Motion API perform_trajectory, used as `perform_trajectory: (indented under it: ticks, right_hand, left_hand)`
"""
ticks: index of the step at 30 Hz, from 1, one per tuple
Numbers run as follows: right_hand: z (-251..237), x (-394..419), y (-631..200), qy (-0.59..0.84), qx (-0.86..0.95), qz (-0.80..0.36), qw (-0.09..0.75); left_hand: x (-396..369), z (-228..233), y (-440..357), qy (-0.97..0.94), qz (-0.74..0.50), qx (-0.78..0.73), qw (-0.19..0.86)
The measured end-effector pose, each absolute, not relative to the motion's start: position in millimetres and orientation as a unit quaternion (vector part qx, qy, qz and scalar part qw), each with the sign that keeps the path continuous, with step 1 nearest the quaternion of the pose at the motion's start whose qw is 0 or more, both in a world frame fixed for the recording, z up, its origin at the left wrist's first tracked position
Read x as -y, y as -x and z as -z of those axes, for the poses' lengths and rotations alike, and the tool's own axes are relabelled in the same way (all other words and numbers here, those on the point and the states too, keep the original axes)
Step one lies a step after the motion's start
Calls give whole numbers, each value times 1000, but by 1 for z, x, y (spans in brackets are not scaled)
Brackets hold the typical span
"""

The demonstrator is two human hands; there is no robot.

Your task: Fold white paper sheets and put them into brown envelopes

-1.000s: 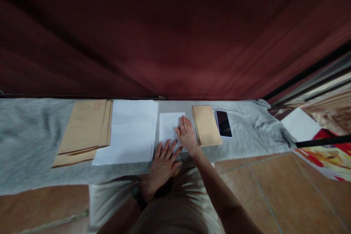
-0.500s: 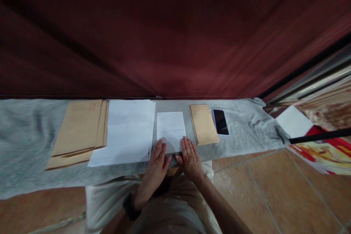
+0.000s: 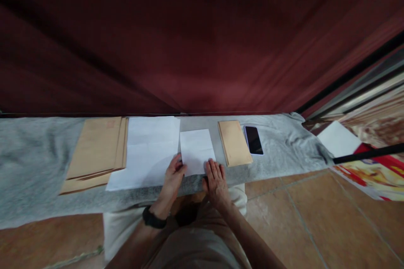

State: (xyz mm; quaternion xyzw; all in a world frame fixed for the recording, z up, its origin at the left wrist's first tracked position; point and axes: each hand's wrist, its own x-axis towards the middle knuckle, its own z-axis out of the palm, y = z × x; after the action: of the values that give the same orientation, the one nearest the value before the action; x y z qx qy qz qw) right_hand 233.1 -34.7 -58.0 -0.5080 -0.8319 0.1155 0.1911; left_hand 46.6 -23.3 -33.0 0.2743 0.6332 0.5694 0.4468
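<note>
Resting at the near edge of a small folded sheet (image 3: 196,149), both hands work on a grey cloth (image 3: 34,155) spread over the floor.

Head view, hands: left hand (image 3: 173,176) sits at the sheet's near-left corner, fingers curled, thumb and fingertips pinching the paper edge; a dark watch (image 3: 153,218) is on that wrist. Right hand (image 3: 216,178) lies flat and released, palm down, fingertips just touching the sheet's near-right edge, holding nothing.

Head view, sheet: white, roughly rectangular, lying flat on the cloth, slightly skewed, between a larger white paper (image 3: 148,151) on the left and a tan envelope (image 3: 234,143) on the right. Its left edge touches or slightly overlaps the larger paper; which one, cannot tell. It is apart from the envelope by a strip of bare cloth.

Head view, surroundings: a stack of tan envelopes (image 3: 94,151) lies left of the larger paper, fanned at the near edge, touching it. A dark phone (image 3: 253,139), screen off, lies just beside the single envelope on its right. Dark red curtain (image 3: 202,42) hangs behind the cloth. Terracotta tiles (image 3: 315,218) cover the floor nearer the person. Another white sheet (image 3: 338,138) lies far right, well apart, next to a red and yellow printed item (image 3: 375,176). The person's knees in light trousers fill the bottom centre.
</note>
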Motion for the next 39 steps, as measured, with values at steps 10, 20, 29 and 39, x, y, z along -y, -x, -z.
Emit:
perform_trajectory:
  ticks: [10,20,29,39]
  right_hand:
    - [13,3,-224,523,587,-430,444]
    - [46,23,-191,492,225,-692,478]
    - [24,47,-223,393,204,-867,231]
    - [22,-6,-218,421,781,-357,291]
  left_hand:
    - [21,-9,-52,-220,-609,-557,520]
    - [-2,33,-61,-213,-559,-578,554]
    - [-10,42,-41,-417,-505,-657,374]
    - [-4,50,-34,-403,-502,-680,352]
